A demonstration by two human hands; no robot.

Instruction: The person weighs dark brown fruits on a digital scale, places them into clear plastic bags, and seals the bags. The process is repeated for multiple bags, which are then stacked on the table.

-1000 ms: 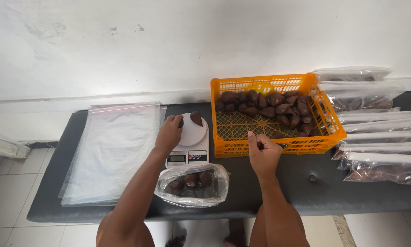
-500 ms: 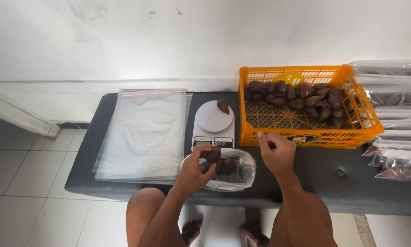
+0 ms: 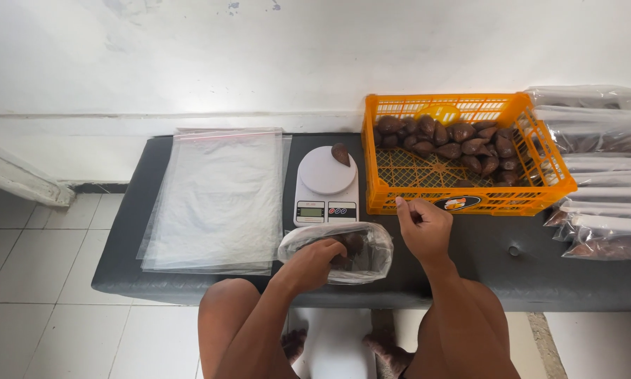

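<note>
The left hand [image 3: 317, 261] reaches into the mouth of a clear plastic bag holding dark brown scaly fruits [image 3: 338, 251], its fingers curled among them; whether it grips one cannot be told. The bag lies on its side near the front edge of the black padded surface [image 3: 126, 238], long axis running left to right, mouth toward the left. The right hand [image 3: 422, 226] hovers just right of the bag, fingers narrowly bent with the tips pinched together, close to the front wall of the orange slatted plastic crate [image 3: 470, 200], which holds more brown fruits at its far end. Just behind the bag stands a white digital kitchen scale [image 3: 326, 184] with one brown fruit [image 3: 340, 154] at its platform's far right rim, tip pointing away. A stack of flat clear plastic bags [image 3: 217, 200] fills the left part. Sealed filled bags [image 3: 603, 210] crowd the right edge. Bare surface shows between crate and front edge.
</note>
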